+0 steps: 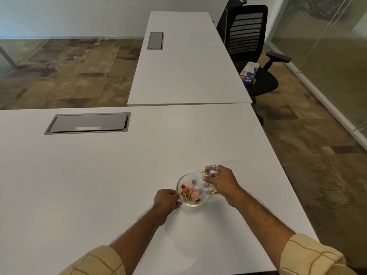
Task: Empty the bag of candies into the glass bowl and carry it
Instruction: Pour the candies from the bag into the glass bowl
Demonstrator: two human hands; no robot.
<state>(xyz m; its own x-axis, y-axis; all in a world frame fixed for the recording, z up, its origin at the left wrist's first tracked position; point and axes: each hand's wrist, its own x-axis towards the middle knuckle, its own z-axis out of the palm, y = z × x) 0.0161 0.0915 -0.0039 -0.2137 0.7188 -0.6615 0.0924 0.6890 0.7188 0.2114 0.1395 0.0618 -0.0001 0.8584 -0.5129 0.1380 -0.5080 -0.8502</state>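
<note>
A clear glass bowl (191, 203) stands on the white table (99, 175), near its right front. Gold and orange wrapped candies (187, 192) lie inside it. My left hand (166, 201) grips the bowl's left rim. My right hand (221, 182) holds a clear plastic bag (211, 171) tipped over the bowl's right side, its mouth hanging into the bowl. A few candies still show inside the bag near my fingers, and one gold candy (214, 191) sits just below my right hand at the bowl's edge.
A grey cable hatch (88, 123) is set into the table at the far left. A second white table (184, 62) adjoins at the back. A black office chair (252, 48) with a small box (249, 73) on its seat stands at the right. A glass wall runs along the far right.
</note>
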